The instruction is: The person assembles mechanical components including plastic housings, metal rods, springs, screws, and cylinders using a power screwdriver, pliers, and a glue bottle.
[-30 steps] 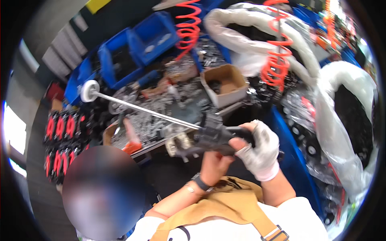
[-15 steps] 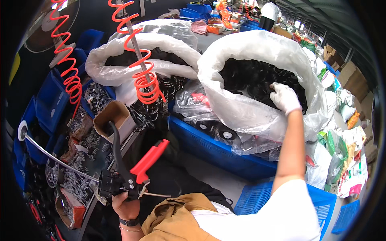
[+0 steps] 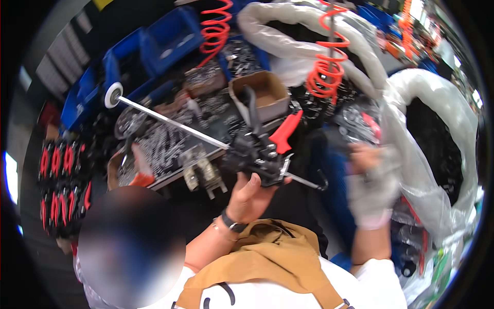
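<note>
My left hand, bare with a watch at the wrist, is closed around the black body of a caulking gun assembly. It has a red trigger, a black curved handle, and a long metal rod that is hooked at one end. A white disc sits on the rod's far end. My right hand, in a pale glove with bare fingertips, is beside the blue bin to the right of the gun. Motion smears its fingers, so I cannot tell whether they hold anything.
Metal springs and small parts cover the bench, near an open cardboard box. Red coiled hoses hang above. White-lined sacks of black parts stand at right. Red-and-black tools lie at left. A blurred round patch hides the lower left.
My view has swung left toward the bench. My right hand has come out of the sack of black parts, back toward the caulking gun. My left hand still holds the gun.
</note>
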Demonstrator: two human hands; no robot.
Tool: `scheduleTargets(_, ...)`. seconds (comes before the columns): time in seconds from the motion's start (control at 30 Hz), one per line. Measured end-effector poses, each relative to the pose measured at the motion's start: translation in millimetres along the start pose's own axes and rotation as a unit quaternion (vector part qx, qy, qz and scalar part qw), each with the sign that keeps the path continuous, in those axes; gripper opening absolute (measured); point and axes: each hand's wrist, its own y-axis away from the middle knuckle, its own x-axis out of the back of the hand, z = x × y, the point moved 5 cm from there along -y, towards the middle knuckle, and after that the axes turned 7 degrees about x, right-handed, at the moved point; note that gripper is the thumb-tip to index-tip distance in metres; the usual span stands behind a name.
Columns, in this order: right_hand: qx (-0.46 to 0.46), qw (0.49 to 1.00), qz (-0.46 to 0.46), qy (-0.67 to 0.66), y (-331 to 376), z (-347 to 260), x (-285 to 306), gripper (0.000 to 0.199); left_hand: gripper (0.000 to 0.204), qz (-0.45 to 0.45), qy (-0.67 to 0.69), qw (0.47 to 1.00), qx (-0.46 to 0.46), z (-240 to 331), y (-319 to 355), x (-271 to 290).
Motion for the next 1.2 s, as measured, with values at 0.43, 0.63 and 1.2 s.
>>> scheduleTargets(0.43,0.130,0.956,-0.084,-0.250,15,-116,-153,0.071,0.102,0.101,-0.043,0.992,-0.060,61,62,37)
scheduleTargets(0.63,0.217,0.952,-0.090,-0.197,6,-138,-172,0.067,0.071,0.099,-0.029,0.994,-0.047,76,78,50)
scheduleTargets(1.2,-0.239,0.946,-0.196,-0.097,118,63,-145,0.058,0.048,0.291,-0.313,0.886,0.181,161,41,101)
